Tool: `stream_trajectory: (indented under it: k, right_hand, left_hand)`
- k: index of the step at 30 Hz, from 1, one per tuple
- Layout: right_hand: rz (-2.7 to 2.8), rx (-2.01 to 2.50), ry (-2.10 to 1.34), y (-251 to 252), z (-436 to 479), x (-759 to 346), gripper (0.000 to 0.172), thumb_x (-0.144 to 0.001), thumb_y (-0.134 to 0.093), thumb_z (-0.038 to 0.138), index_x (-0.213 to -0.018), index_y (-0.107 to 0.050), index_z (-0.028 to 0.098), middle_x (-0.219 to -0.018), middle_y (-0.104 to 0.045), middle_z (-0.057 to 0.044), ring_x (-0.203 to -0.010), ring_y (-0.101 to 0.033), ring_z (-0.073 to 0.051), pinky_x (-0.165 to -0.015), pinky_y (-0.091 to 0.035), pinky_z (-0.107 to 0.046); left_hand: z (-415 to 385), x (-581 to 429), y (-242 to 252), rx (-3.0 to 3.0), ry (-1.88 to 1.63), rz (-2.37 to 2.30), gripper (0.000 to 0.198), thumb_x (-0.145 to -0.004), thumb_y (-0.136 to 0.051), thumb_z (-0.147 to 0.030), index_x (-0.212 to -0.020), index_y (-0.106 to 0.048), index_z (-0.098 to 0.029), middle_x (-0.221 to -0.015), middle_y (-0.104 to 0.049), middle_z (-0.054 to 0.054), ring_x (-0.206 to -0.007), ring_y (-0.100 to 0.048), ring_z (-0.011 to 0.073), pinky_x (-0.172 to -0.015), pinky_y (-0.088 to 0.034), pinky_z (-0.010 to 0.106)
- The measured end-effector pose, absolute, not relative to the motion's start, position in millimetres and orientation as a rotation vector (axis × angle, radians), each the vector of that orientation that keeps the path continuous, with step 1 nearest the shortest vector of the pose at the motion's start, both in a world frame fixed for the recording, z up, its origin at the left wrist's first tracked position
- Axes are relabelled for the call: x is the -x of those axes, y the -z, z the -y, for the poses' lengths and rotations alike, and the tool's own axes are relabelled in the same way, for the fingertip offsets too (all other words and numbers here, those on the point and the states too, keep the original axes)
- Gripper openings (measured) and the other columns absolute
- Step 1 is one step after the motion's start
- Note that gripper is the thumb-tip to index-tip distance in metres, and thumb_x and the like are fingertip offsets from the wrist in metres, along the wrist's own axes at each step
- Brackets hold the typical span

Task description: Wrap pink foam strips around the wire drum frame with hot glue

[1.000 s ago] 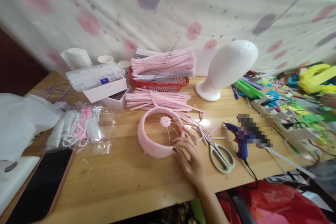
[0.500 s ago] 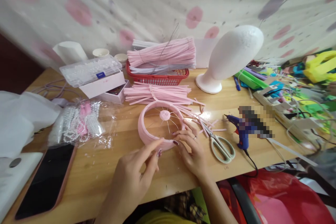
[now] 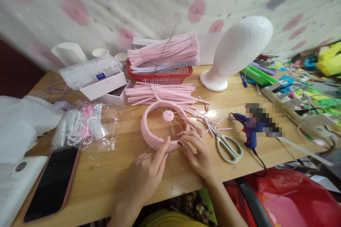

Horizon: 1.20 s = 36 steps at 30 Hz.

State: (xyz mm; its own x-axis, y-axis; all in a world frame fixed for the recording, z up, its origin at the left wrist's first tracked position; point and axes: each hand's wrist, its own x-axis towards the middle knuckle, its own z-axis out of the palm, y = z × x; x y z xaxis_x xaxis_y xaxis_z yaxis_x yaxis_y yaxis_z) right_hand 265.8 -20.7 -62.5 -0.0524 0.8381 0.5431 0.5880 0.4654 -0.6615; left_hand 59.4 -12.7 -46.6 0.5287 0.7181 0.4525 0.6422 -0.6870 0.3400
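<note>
A pink-wrapped ring (image 3: 149, 136) stands near the front of the wooden table, with thin wire spokes running to a small round pink hub (image 3: 168, 115). My left hand (image 3: 147, 170) pinches the ring's near rim, index finger inside the edge and thumb outside. Against the right part of the rim, my right hand (image 3: 195, 152) is closed, its fingers over the edge. Close to it lie scissors (image 3: 227, 147) with pale handles, their blades among cut pink strips (image 3: 220, 126). Behind the ring rests a tied bundle of pink pipe cleaners (image 3: 165, 94).
A blue glue gun (image 3: 249, 127) with a cord is at right, a white foam head form (image 3: 239, 49) behind it. A red basket (image 3: 160, 78) holds more pipe cleaners. On the left are a black phone (image 3: 50, 184), bagged beads (image 3: 85, 124) and a clear case (image 3: 90, 71).
My left hand has shifted a little right along the near rim, its index finger now more upright. The right hand keeps its place on the ring. The view has moved slightly.
</note>
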Motion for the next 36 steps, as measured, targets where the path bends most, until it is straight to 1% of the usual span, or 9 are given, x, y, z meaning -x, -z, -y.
stream_trajectory:
  k: [4,8,11,14,17,20,25,30,36]
  right_hand:
    - [1.755,1.222,-0.328,62,21,-266,0.025,-0.093,-0.055,0.005,-0.103,-0.06,0.028,-0.105,-0.071,-0.005,-0.109,-0.064,-0.025,-0.113,-0.039,-0.056]
    - [1.752,1.214,-0.334,59,22,-265,0.025,-0.093,-0.055,0.006,-0.104,-0.06,0.028,-0.106,-0.071,-0.005,-0.105,-0.066,-0.024,-0.113,-0.039,-0.056]
    - [1.743,1.227,-0.349,56,23,-265,0.022,-0.092,-0.057,0.008,-0.103,-0.06,0.027,-0.106,-0.072,-0.005,-0.11,-0.066,-0.025,-0.113,-0.038,-0.057]
    - [1.717,1.232,-0.371,54,24,-264,0.02,-0.092,-0.058,0.011,-0.103,-0.061,0.027,-0.106,-0.072,-0.005,-0.114,-0.064,-0.026,-0.112,-0.039,-0.056]
    - [1.713,1.233,-0.385,51,24,-262,0.019,-0.093,-0.058,0.011,-0.103,-0.061,0.027,-0.105,-0.072,-0.004,-0.111,-0.065,-0.024,-0.112,-0.039,-0.054]
    - [1.686,1.255,-0.403,50,24,-260,0.017,-0.094,-0.058,0.012,-0.101,-0.061,0.027,-0.103,-0.072,-0.003,-0.11,-0.066,-0.023,-0.111,-0.039,-0.052]
    - [1.663,1.256,-0.43,49,23,-258,0.016,-0.095,-0.058,0.013,-0.101,-0.061,0.027,-0.102,-0.072,-0.002,-0.101,-0.068,-0.021,-0.11,-0.037,-0.051]
    - [1.641,1.268,-0.453,48,24,-259,0.014,-0.096,-0.058,0.015,-0.098,-0.062,0.028,-0.102,-0.072,-0.002,-0.104,-0.067,-0.023,-0.1,-0.045,-0.048]
    - [1.653,1.271,-0.437,52,23,-260,0.014,-0.096,-0.058,0.015,-0.099,-0.062,0.028,-0.102,-0.072,-0.003,-0.106,-0.067,-0.023,-0.103,-0.044,-0.051]
  left_hand:
    - [14,-63,51,-2.603,-0.954,-1.2,0.037,-0.107,-0.036,-0.023,-0.142,-0.048,-0.018,-0.068,-0.071,-0.003,-0.052,-0.064,0.0132,-0.054,-0.049,0.025]
    - [16,-65,57,-2.621,-0.93,-1.234,0.039,-0.107,-0.036,-0.022,-0.145,-0.045,-0.019,-0.066,-0.07,-0.004,-0.052,-0.064,0.0138,-0.054,-0.049,0.025]
    - [18,-67,59,-2.636,-0.889,-1.249,0.044,-0.108,-0.033,-0.023,-0.152,-0.035,-0.019,-0.062,-0.067,-0.006,-0.05,-0.064,0.0141,-0.052,-0.049,0.025]
    - [21,-69,60,-2.634,-0.848,-1.269,0.051,-0.108,-0.03,-0.024,-0.159,-0.022,-0.019,-0.062,-0.068,-0.005,-0.049,-0.064,0.0145,-0.051,-0.049,0.025]
    - [22,-69,64,-2.648,-0.82,-1.283,0.057,-0.108,-0.029,-0.022,-0.162,-0.011,-0.02,-0.066,-0.071,-0.004,-0.049,-0.066,0.0158,-0.049,-0.049,0.025]
    - [24,-68,67,-2.663,-0.818,-1.282,0.061,-0.107,-0.03,-0.021,-0.163,-0.005,-0.021,-0.071,-0.075,-0.002,-0.052,-0.069,0.0172,-0.048,-0.05,0.025]
    - [25,-69,67,-2.663,-0.808,-1.302,0.062,-0.108,-0.028,-0.021,-0.163,0.0,-0.021,-0.073,-0.076,0.0,-0.051,-0.07,0.0175,-0.047,-0.049,0.025]
    - [26,-71,70,-2.676,-0.785,-1.307,0.063,-0.108,-0.027,-0.021,-0.163,0.002,-0.019,-0.07,-0.075,0.001,-0.051,-0.069,0.0173,-0.047,-0.049,0.025]
    - [27,-68,77,-2.708,-0.725,-1.315,0.063,-0.107,-0.027,-0.019,-0.163,0.001,-0.02,-0.062,-0.069,-0.003,-0.047,-0.065,0.0184,-0.045,-0.048,0.026]
